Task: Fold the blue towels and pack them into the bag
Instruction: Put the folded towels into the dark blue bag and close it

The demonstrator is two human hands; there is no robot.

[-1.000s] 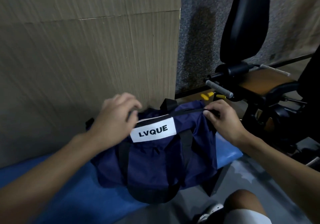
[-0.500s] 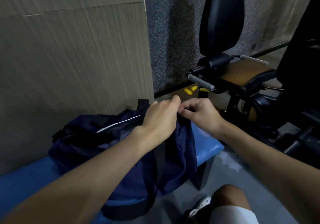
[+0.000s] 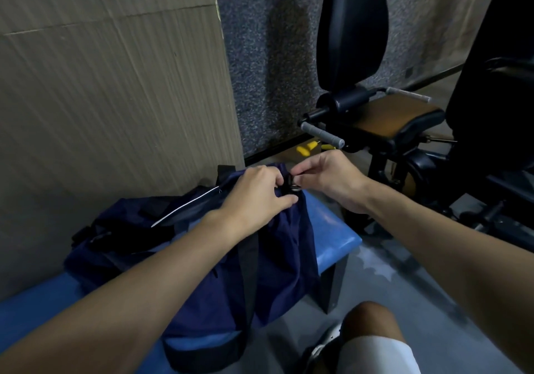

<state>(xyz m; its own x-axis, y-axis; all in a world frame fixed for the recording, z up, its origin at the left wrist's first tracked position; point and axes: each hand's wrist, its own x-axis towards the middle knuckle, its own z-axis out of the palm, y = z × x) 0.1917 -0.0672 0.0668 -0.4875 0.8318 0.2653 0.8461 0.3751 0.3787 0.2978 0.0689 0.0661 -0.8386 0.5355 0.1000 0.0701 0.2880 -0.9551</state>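
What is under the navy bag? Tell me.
A blue bench; its padding shows on both sides of the navy bag. Anything lying directly beneath is covered by fabric.

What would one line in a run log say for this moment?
scene: navy bag on blue bench | left hand: grips fabric at bag's end | right hand: pinches small dark fitting there

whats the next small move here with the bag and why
Probably slide the small black fitting, seemingly a zip pull, leftward along the bag with the right hand while the left hand holds the fabric steady. Both hands pinch at the bag's right end, where the fitting sits.
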